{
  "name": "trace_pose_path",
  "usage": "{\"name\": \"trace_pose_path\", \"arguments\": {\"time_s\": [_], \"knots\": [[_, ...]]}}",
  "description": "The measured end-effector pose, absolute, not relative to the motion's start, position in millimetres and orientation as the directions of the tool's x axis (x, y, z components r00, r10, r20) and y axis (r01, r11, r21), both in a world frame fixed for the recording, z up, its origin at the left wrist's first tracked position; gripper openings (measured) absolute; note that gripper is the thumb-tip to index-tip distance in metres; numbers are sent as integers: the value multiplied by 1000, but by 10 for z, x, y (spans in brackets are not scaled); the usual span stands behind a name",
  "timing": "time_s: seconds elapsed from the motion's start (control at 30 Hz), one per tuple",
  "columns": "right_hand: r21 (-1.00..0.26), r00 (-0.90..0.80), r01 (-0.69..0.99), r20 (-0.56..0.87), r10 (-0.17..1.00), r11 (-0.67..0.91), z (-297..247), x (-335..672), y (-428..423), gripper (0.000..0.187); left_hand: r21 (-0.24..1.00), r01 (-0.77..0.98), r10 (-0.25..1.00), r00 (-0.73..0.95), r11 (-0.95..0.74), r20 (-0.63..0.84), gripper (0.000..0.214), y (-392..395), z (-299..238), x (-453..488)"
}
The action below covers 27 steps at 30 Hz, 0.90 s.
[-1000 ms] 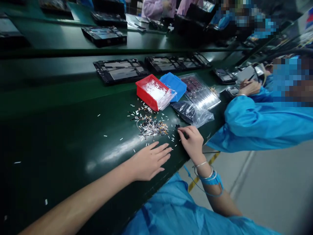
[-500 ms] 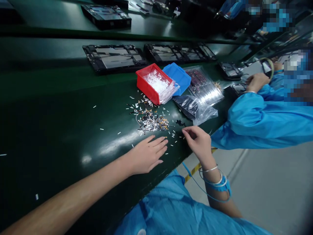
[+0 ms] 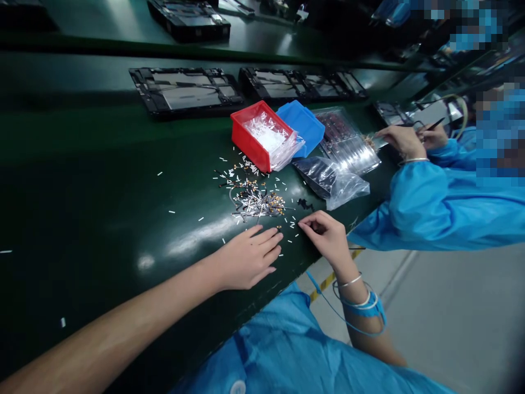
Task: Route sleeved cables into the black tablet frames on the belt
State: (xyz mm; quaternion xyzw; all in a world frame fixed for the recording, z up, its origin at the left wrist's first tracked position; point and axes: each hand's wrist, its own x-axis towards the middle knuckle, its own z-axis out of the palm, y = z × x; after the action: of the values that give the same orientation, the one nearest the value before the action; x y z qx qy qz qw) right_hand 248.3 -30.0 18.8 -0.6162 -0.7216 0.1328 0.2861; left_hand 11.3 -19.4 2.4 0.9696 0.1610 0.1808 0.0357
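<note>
The right hand (image 3: 328,238) rests on the dark green table (image 3: 102,180) near its front edge, thumb and forefinger pinched together at their tips over the scatter of tiny white slivers (image 3: 292,225). Whether a sliver is actually caught between them I cannot tell (the pieces are too small to make out). The left hand (image 3: 246,258) lies flat just beside it, at about nine o'clock from the right, fingers (image 3: 268,238) released and spread, holding nothing.

The main pile of small parts (image 3: 256,201), silvery pins mixed with gold-coloured bits, sits at about eleven o'clock from the right hand, near but apart from it. Beyond the pile, at twelve o'clock, stands a red bin (image 3: 249,143) lined with a clear bag of white slivers, a blue bin (image 3: 301,126) touching its far side. A crumpled clear bag (image 3: 334,183) lies at one o'clock.

To pick well here, I would judge it best to work with the fingertips only, single out one piece at the fringe instead of digging into the heap, and keep the flat left hand planted as a steadying rest.

A co-worker's blue sleeve (image 3: 435,205) leans on the table at three o'clock.
</note>
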Motion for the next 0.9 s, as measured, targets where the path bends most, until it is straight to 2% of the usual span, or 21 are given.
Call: {"name": "trace_pose_path", "arguments": {"time_s": [0.17,0.3,0.47,0.67,0.9], "knots": [[-527,-105,798,358,928,293,218,2186,-365,8,147,297,330,880,-944,341,41,-198,-6,123],[-418,-251,804,408,878,424,189,2067,-347,9,187,302,346,894,-935,284,42,-202,6,123],[-298,-318,835,425,848,462,135,2112,-326,13,205,317,364,894,-926,260,42,-203,18,117],[-61,-452,847,442,775,529,133,2157,-411,19,219,320,371,892,-922,257,42,-202,10,124],[165,-492,869,373,787,466,241,2067,-531,23,253,330,380,906,-909,185,44,-190,39,140]]}}
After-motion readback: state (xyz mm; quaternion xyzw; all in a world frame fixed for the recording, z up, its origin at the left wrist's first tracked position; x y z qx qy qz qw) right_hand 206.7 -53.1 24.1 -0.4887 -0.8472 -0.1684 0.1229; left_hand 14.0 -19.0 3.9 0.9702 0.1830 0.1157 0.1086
